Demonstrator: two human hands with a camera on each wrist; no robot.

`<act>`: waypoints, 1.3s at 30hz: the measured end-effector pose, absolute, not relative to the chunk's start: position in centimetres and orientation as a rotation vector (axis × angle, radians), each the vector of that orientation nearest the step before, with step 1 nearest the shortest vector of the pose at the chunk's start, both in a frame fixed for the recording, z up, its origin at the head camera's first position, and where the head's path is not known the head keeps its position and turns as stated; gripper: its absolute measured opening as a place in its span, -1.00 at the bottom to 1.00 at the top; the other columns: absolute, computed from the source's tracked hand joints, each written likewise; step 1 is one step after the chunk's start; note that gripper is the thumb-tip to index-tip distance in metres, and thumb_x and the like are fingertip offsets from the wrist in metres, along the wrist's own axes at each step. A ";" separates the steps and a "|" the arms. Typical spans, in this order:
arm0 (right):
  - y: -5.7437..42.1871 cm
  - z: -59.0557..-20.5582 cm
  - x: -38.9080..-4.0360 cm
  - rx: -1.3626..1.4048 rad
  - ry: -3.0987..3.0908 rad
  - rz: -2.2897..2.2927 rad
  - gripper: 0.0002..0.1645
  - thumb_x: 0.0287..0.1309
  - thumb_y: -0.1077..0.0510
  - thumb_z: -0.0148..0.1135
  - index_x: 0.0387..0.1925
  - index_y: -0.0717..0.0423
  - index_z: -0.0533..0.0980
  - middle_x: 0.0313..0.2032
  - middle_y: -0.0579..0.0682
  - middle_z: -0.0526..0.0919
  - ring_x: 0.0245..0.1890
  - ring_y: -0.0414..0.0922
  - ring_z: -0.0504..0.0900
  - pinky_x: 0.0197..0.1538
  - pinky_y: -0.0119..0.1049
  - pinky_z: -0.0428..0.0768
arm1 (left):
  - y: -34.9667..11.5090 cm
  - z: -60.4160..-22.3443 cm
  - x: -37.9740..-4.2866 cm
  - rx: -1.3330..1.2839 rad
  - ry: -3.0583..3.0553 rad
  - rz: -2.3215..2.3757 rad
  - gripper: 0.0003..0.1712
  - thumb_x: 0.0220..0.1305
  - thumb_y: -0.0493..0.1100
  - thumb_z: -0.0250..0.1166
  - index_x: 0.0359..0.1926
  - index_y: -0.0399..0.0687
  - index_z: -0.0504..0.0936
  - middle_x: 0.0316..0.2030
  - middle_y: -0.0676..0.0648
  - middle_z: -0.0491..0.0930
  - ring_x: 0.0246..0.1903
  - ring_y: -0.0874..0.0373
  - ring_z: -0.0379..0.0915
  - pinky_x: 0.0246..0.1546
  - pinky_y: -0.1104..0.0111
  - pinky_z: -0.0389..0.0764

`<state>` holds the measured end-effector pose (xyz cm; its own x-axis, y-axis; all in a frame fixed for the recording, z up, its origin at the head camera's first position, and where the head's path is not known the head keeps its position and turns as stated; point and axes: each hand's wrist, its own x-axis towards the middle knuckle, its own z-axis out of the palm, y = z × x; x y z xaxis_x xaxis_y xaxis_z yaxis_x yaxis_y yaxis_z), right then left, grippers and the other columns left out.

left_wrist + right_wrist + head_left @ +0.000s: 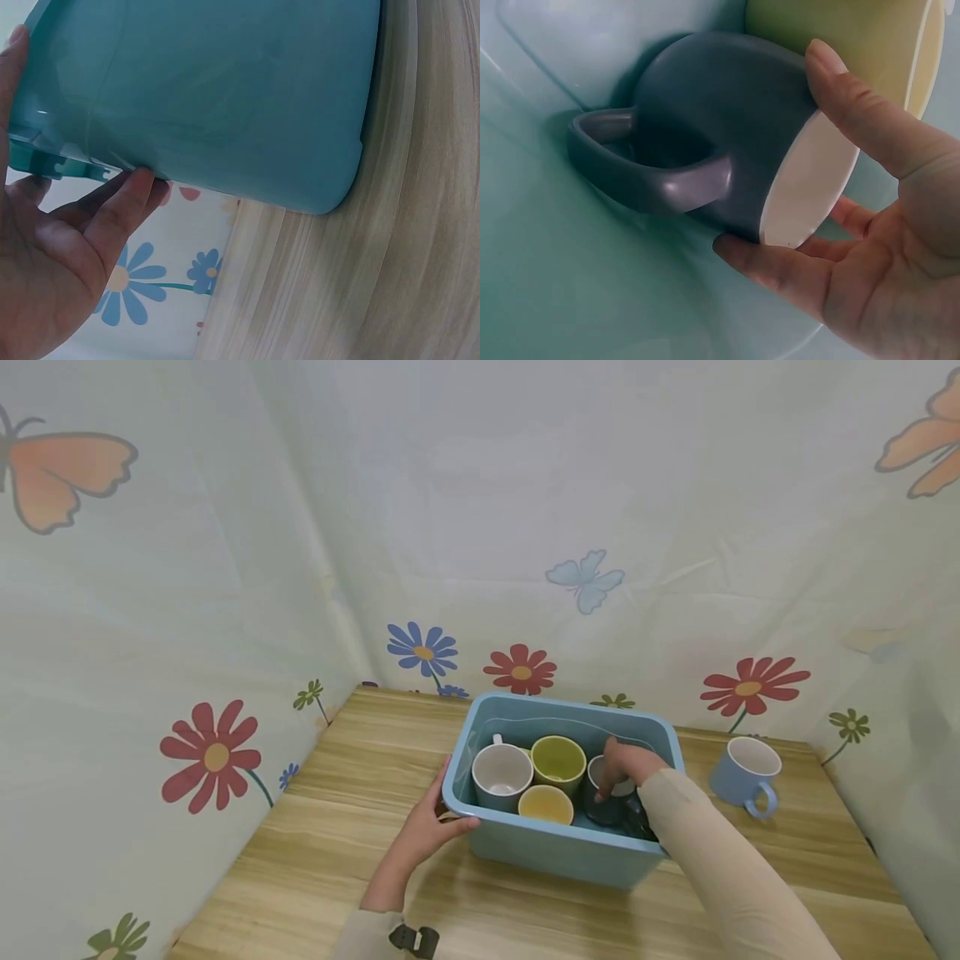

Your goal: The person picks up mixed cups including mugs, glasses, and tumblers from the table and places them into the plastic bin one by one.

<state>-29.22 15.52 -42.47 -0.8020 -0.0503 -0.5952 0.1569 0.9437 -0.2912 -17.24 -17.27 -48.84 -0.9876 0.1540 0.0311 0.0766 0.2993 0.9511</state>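
Observation:
A light blue plastic bin (pixel 555 852) stands on the wooden table. My left hand (pixel 426 828) grips its left front corner, the thumb along the front rim and the fingers at the side; the left wrist view shows this hand (pixel 67 255) against the bin wall. Inside the bin, my right hand (pixel 626 764) holds a dark grey mug (pixel 712 112) by its rim, thumb and fingers on opposite sides. That mug's handle (pixel 649 184) points away from the palm. Left of it are a white-lined mug (pixel 501 774), a green mug (pixel 558 762) and a yellow-lined cup (pixel 546 805).
A blue mug (pixel 738 772) with a white inside stands on the table to the right of the bin. A pale cloth (pixel 480 510) with flowers and butterflies hangs behind and at the sides. The wooden tabletop (pixel 315 860) extends left of the bin.

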 end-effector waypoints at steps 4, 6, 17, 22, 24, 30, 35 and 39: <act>15.5 -42.0 -29.0 0.083 2.460 -0.439 0.41 0.02 0.08 0.60 0.54 0.43 -0.22 0.47 0.53 0.09 0.38 0.36 0.30 0.51 0.25 0.32 | -17.3 -48.9 -17.3 0.224 2.482 1.808 0.29 0.14 0.13 0.55 0.66 0.16 -0.11 0.61 -0.23 0.08 0.41 -0.32 0.36 0.33 -0.11 0.54; 15.5 -41.9 -28.9 0.089 2.458 -0.440 0.42 0.02 0.07 0.60 0.55 0.40 -0.22 0.48 0.52 0.09 0.38 0.35 0.30 0.52 0.25 0.31 | -17.3 -48.9 -17.3 0.229 2.483 1.808 0.29 0.14 0.12 0.55 0.66 0.14 -0.12 0.61 -0.23 0.08 0.41 -0.32 0.37 0.32 -0.10 0.54; 16.0 -42.6 -29.1 0.058 2.488 -0.430 0.21 -0.01 0.04 0.62 0.44 0.42 0.06 0.34 0.48 0.31 0.24 0.31 0.41 0.44 0.27 0.41 | -17.2 -48.9 -17.2 0.224 2.474 1.816 0.29 0.14 0.11 0.55 0.66 0.11 -0.11 0.61 -0.24 0.07 0.40 -0.32 0.37 0.31 -0.07 0.57; 16.4 -42.4 -29.4 -0.055 2.546 -0.386 -0.17 0.05 -0.03 0.56 0.17 0.41 0.41 0.11 0.35 0.58 0.08 0.21 0.56 0.33 0.18 0.54 | -17.1 -48.8 -17.2 0.221 2.466 1.828 0.29 0.13 0.13 0.56 0.66 0.13 -0.10 0.61 -0.25 0.08 0.41 -0.33 0.36 0.31 -0.10 0.56; 16.7 -42.4 -29.5 -0.109 2.548 -0.389 -0.24 0.13 -0.05 0.49 0.16 0.41 0.47 0.12 0.34 0.61 0.09 0.20 0.58 0.34 0.18 0.53 | -17.1 -48.8 -17.2 0.225 2.468 1.829 0.29 0.13 0.13 0.55 0.66 0.13 -0.10 0.61 -0.25 0.08 0.40 -0.34 0.36 0.31 -0.11 0.55; 17.5 -41.8 -29.6 -0.255 2.518 -0.460 -0.36 0.36 -0.06 0.24 0.16 0.43 0.52 0.14 0.36 0.63 0.11 0.19 0.57 0.39 0.24 0.46 | -17.2 -48.9 -17.2 0.222 2.473 1.818 0.29 0.13 0.13 0.55 0.66 0.13 -0.11 0.61 -0.25 0.07 0.41 -0.34 0.35 0.31 -0.09 0.56; 17.8 -41.1 -29.3 -0.289 2.518 -0.494 -0.45 0.39 -0.04 0.22 0.08 0.40 0.58 0.00 0.30 0.67 -0.03 0.12 0.56 0.27 0.15 0.55 | -17.2 -48.9 -17.3 0.214 2.475 1.812 0.31 0.12 0.16 0.55 0.66 0.12 -0.12 0.61 -0.25 0.06 0.42 -0.36 0.33 0.31 -0.09 0.56; 17.7 -40.9 -29.2 -0.300 2.546 -0.526 -0.55 0.37 -0.01 0.25 -0.07 0.36 0.64 -0.19 0.22 0.67 -0.16 0.06 0.56 0.02 -0.06 0.57 | -17.1 -48.9 -17.3 0.212 2.473 1.815 0.30 0.13 0.16 0.55 0.66 0.13 -0.12 0.61 -0.25 0.06 0.43 -0.35 0.33 0.31 -0.09 0.56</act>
